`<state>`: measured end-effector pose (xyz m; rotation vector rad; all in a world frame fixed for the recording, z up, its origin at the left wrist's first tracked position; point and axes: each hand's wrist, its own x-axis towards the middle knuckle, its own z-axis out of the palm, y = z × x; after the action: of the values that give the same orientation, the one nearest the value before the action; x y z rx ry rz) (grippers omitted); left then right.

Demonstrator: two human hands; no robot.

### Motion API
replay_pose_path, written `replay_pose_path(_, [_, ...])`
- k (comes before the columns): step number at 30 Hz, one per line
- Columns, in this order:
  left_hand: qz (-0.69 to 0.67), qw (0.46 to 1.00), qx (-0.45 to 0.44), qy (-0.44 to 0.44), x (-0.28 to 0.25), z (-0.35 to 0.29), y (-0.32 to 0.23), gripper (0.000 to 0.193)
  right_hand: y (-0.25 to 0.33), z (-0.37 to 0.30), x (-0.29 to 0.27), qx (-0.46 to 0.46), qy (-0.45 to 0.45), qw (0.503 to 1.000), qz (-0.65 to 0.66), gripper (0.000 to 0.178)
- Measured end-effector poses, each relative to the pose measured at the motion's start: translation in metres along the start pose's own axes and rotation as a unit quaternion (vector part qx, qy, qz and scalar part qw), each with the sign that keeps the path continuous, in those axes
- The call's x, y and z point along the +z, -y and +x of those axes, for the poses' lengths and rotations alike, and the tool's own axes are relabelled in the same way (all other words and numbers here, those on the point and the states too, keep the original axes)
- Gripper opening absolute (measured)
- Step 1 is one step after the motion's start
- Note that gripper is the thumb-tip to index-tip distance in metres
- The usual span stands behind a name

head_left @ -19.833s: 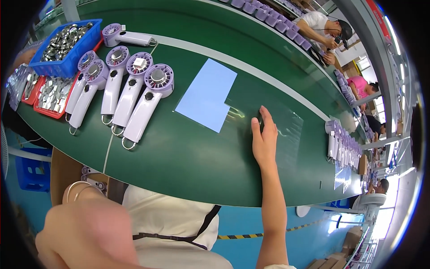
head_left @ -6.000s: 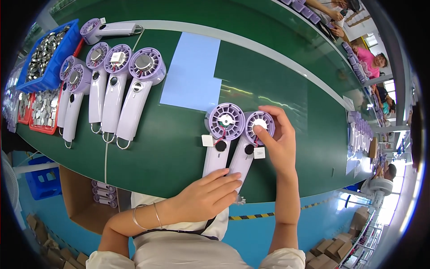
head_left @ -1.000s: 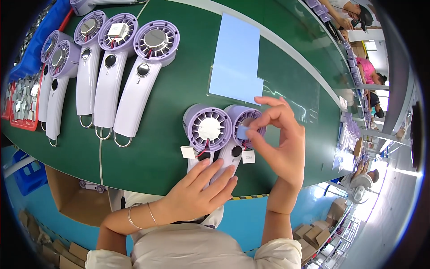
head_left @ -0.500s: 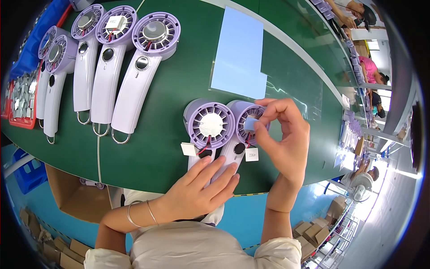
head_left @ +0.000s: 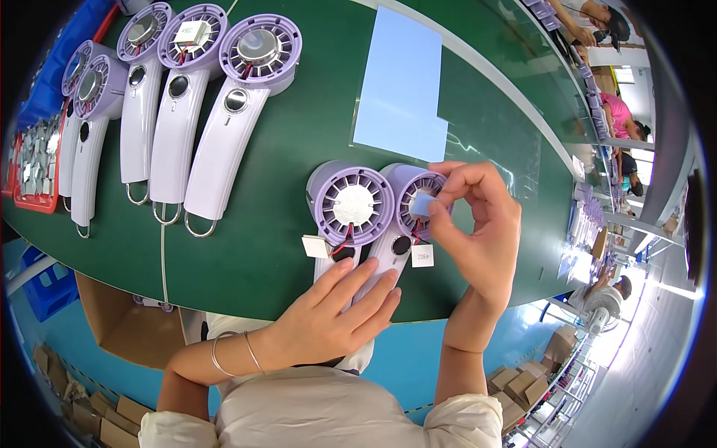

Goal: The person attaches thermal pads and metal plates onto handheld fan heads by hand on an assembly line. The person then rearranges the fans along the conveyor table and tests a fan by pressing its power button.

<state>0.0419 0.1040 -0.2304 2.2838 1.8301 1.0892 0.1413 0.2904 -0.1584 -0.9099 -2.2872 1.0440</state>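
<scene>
Two lilac handheld fans lie side by side on the green table in front of me. The left fan [head_left: 352, 204] has a round white pad in its head, and a white square tile [head_left: 314, 246] on red and black wires hangs beside it. My left hand [head_left: 332, 317] rests with fingers spread across both fan handles. My right hand [head_left: 478, 224] pinches a small blue film piece [head_left: 423, 204] between thumb and forefinger, over the head of the right fan [head_left: 407, 187]. Another wired white tile [head_left: 423, 255] lies just below that head.
Several more fans [head_left: 228, 142] lie at the left, some with metal discs in their heads. Beyond them is a red tray [head_left: 37, 201] of small metallic pieces. A light blue sheet [head_left: 399, 82] lies on the table's far side. Below the edge stands a cardboard box [head_left: 134, 336].
My right hand and the blue film piece have shifted very slightly to the right over the right fan's head. My left hand stays on the handles.
</scene>
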Motion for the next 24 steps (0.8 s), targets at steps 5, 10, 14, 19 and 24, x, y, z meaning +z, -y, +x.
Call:
replay_pose_path(5, [-0.002, 1.000, 0.000, 0.000, 0.000, 0.000, 0.000, 0.025, 0.000, 0.000, -0.001, 0.010, 0.020, 1.000, 0.004, 0.022])
replay_pose_path(10, [-0.006, 1.000, -0.001, 0.003, -0.001, 0.001, 0.000, 0.025, -0.001, -0.001, -0.001, -0.023, 0.007, 1.000, -0.017, 0.022])
replay_pose_path(14, [-0.005, 1.000, -0.004, 0.003, -0.001, 0.001, 0.000, 0.026, 0.007, -0.002, 0.002, -0.040, 0.011, 0.996, -0.077, 0.023])
replay_pose_path(19, [-0.005, 1.000, -0.001, 0.001, -0.002, 0.002, 0.000, 0.027, 0.009, -0.005, 0.009, -0.094, -0.012, 0.984, -0.150, 0.024])
replay_pose_path(24, [-0.013, 1.000, -0.009, 0.006, -0.003, 0.000, 0.001, 0.029, 0.006, -0.003, 0.009, -0.147, -0.036, 0.967, -0.205, 0.029])
